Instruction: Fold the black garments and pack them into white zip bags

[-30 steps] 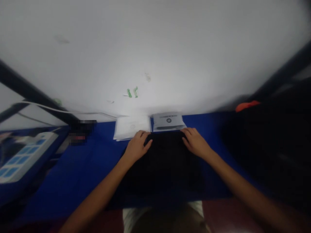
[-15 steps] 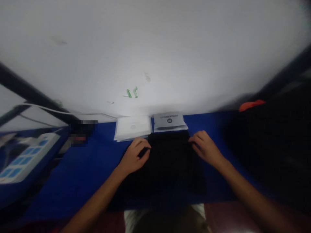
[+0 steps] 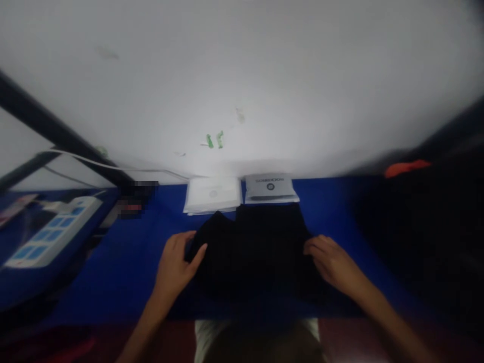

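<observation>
A dark black garment lies spread on the blue table in front of me; its exact kind is hard to make out in the dim light. At its left edge rests my left hand, thumb and fingers apart and touching the cloth. My right hand is closed at the opposite edge, with the fingertips pinching the fabric. Just beyond the garment lie a stack of white plastic packing bags and, to its right, a grey packet with dark printed lettering.
A white power strip with blue sockets sits at the left. A white cable runs along the wall. On the right is a large dark pile with an orange piece on top. Blue cloth covers the table.
Both hands have come nearer to me along the garment's sides, the left one also moving outward. More of the garment's upper left part now shows. The view has shifted slightly.
</observation>
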Available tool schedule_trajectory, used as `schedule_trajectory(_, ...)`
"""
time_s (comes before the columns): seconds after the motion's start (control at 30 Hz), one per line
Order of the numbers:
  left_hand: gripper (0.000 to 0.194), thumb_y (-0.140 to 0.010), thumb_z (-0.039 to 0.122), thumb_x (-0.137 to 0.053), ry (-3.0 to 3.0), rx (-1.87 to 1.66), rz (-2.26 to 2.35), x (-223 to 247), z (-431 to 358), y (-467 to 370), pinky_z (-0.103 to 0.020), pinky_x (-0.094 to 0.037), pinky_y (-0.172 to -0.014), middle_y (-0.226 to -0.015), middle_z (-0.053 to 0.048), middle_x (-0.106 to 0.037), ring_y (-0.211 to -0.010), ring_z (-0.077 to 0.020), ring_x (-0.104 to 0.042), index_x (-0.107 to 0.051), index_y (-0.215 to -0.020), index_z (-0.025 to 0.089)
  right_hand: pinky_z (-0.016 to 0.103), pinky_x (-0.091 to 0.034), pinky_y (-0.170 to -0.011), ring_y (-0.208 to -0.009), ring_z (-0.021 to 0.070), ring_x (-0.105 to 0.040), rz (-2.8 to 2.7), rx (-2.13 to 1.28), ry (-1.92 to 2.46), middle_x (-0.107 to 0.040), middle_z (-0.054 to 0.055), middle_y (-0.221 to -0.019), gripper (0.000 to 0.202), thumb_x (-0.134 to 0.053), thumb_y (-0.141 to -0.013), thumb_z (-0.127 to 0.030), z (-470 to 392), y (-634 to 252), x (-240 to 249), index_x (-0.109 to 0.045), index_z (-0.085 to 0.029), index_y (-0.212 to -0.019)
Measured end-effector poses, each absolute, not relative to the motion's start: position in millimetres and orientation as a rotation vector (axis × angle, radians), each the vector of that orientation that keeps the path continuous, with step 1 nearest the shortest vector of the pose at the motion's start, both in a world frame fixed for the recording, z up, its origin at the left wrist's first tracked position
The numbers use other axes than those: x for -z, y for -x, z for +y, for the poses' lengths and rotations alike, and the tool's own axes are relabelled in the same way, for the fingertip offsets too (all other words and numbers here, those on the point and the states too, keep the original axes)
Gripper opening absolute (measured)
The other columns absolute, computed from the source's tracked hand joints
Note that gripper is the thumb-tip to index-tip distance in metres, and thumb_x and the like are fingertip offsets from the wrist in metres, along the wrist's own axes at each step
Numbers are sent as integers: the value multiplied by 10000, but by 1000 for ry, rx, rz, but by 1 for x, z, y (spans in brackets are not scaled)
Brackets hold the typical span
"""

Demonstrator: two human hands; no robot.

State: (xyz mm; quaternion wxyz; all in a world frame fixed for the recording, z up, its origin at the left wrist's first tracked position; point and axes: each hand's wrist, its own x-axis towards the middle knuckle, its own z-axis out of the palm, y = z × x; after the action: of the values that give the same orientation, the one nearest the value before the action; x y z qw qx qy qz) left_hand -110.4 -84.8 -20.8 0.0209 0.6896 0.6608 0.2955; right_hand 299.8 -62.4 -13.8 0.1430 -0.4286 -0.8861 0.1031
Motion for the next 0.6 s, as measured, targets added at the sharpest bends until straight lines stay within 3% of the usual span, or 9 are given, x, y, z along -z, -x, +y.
schedule_trajectory(0.1,425,-842,525,-586,-1903,-715,2107,25,-91,130,-301,-520,-645,-784,3,-619,-699,-189,-639,-550,-1126,211,392,-431,-764,-822,226,-558,-2528,-245,1241,-651,80,-912,253,-388,-874,-43,-56,-296,12,-590,-189,-919)
schedule_trajectory(0.2,384,-880,498,-530,-1870,-648,2007,23,-96,135,-244,-467,-544,-646,64,-546,-538,-137,-580,-523,-1154,231,394,-430,-754,-811,229,-549,-2501,-190,1230,-649,94,-914,225,-395,-885,-68,-51,-288,7,-592,-173,-911)
schedule_trajectory(0.47,306,-908,349,-518,-1931,-989,1788,-9,-85,106,-211,-439,-568,-624,80,-468,-539,-99,-513,-514,-1187,222,389,-470,-782,-877,230,-577,-2454,-402,1065,-643,107,-961,206,-427,-891,-109,-50,-230,-20,-593,-162,-1001)
schedule_trajectory(0.53,276,-905,306,-536,-1956,-1107,1742,-19,-82,87,-207,-441,-582,-624,82,-457,-540,-90,-504,-526,-1168,223,359,-493,-795,-913,213,-597,-2391,-583,1051,-635,99,-1026,221,-479,-913,-193,-54,-209,-29,-562,-173,-1116)
schedule_trajectory(0.6,261,-906,263,-543,-1986,-1190,1652,-29,-81,66,-194,-433,-568,-621,85,-447,-529,-81,-493,-528,-1163,224,337,-514,-757,-866,196,-620,-2337,-754,1077,-632,88,-1086,433,-594,-880,-341,-59,-189,-36,-481,-197,-1273)
